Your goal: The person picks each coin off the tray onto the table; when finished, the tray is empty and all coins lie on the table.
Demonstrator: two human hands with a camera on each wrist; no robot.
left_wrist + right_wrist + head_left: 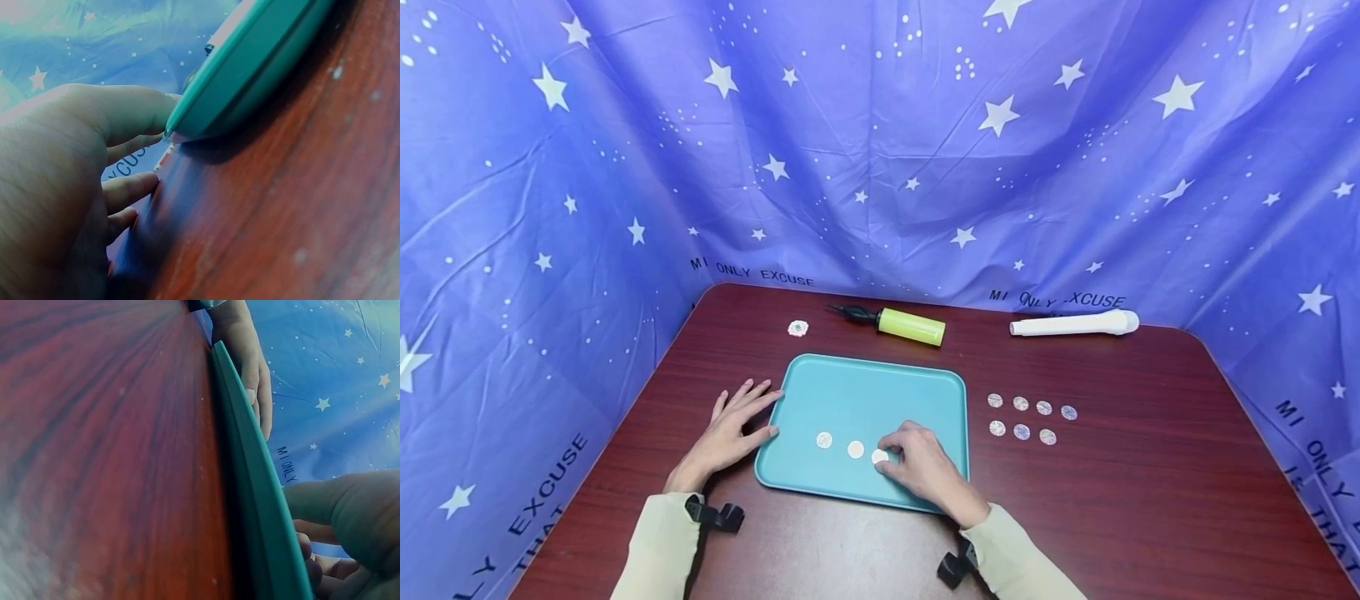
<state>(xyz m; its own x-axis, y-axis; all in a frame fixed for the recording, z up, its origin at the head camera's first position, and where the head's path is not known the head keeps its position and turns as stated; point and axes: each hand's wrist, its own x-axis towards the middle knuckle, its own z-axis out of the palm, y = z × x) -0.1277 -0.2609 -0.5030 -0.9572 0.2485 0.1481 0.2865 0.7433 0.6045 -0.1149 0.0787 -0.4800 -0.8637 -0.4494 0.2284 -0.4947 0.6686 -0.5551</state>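
Observation:
A teal tray [865, 392] lies on the table, with three small round discs in a row near its front. The leftmost disc [824, 440] has a silvery pattern, while the middle disc [855, 450] looks plain and pale. At the right end of the row, my right hand [921, 467] pinches a white disc [880, 456] between thumb and fingers, low over the tray. My left hand [730, 433] rests at the tray's left edge, fingers spread and thumb and a fingertip touching the rim. In the right wrist view the tray wall [256, 469] hides the discs.
Several silvery round discs [1021, 432] sit in two rows right of the tray. Behind it lie a yellow-green hand pump [912, 327] with a black nozzle and a small white scalloped piece [798, 328]. A white wand-like object [1071, 324] lies at the back right, near the starry curtain [880, 150].

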